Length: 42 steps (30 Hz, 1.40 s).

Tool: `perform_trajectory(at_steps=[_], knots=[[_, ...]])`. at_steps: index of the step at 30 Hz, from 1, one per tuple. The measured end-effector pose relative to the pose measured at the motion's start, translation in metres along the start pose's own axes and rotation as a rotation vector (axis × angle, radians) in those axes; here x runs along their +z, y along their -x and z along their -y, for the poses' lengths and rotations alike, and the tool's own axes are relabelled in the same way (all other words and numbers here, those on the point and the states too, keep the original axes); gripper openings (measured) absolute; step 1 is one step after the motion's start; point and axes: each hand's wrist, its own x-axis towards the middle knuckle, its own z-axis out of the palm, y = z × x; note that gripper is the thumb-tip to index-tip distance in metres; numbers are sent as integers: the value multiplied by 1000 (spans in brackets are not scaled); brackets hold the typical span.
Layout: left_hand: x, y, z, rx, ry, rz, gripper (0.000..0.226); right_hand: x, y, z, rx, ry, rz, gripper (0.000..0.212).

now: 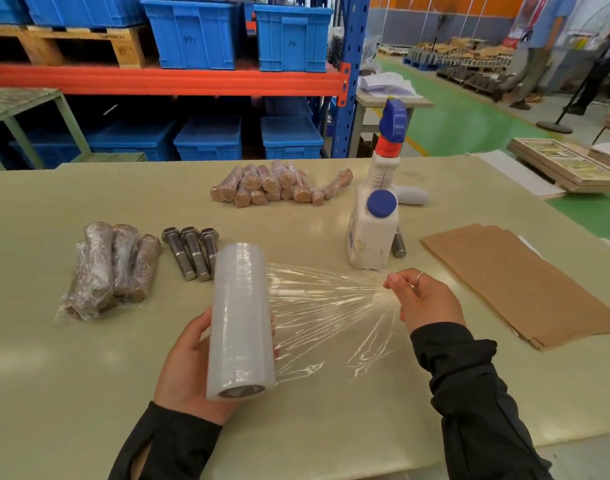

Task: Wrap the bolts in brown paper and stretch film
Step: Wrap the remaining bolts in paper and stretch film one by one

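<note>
My left hand (185, 362) grips a roll of stretch film (241, 320) held above the table. A clear sheet of film (327, 306) stretches from the roll to my right hand (423, 299), which pinches its gathered end. Three bare steel bolts (191, 251) lie side by side behind the roll. To their left sits a film-wrapped bundle of paper-wrapped bolts (109, 268). A pile of bolts wrapped in brown paper (279, 185) lies further back. Sheets of brown paper (518, 282) are stacked at the right.
A white spray bottle (376, 209) with a blue and red nozzle stands beside the film, with one more bolt (398, 245) behind its base. Blue crates (196, 32) fill the rack beyond the table. A person (538, 46) stands at the far right.
</note>
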Motion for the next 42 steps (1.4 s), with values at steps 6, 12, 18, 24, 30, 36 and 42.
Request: perform_trajectory(at_steps=[6,12,18,24,30,36,42], knots=[[7,6,-6,46,72,379,52,-1,0,-3,9,14,29,23],[-1,4,-10,-7,161,141,59,-3,-3,-9,25,15,17,22],[0,16,-22,-87,109,182,52,-8,-7,-19,46,28,1,22],[1,19,-25,-156,119,355,55,-12,-10,-24,63,73,-21,22],[-7,19,-26,-15,-28,206,44,-19,-20,-29,89,303,-26,27],[-6,10,-33,9,-179,-21,50,-11,-25,-29,163,620,45,41],[12,9,-26,254,-897,-201,45,1,-19,-27,181,709,38,49]])
